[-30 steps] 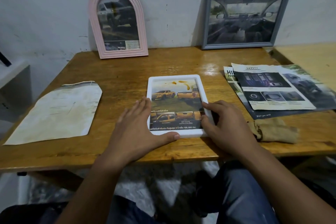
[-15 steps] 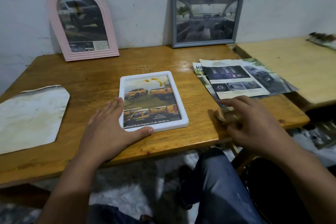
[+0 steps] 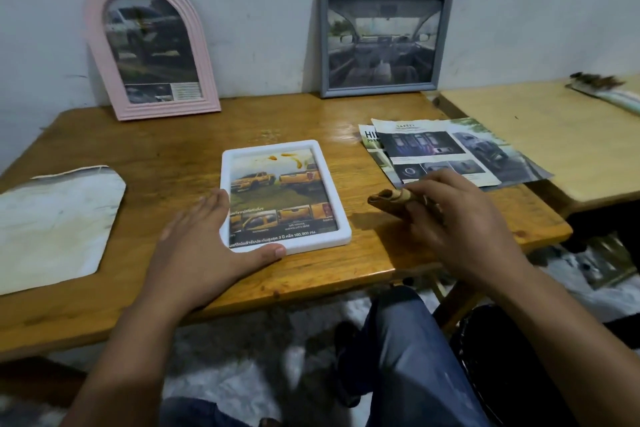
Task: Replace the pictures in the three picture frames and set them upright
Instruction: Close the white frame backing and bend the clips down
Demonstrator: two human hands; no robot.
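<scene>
White frame point(image 3: 286, 196) lying flat, picture side up, near the front edge of the bench point(image 3: 180, 146); pink arched frame point(image 3: 149, 45) and grey frame point(image 3: 382, 42) stand propped against the wall behind. The white frame appears light, rigid and probably glazed, hence fragile and likely to slide on the glossy wood; it is best taken by its two long edges, not by the face. Left hand point(image 3: 204, 246) lies flat and spread, palm down, thumb along the frame's near rim and fingers beside its left edge, steadying without clasping. Right hand point(image 3: 457, 222) is arched over a folded brown cloth point(image 3: 391, 199), its grip closed on it, just below the loose brochure pages point(image 3: 450, 152). Both forearms reach forward from the seated person.
</scene>
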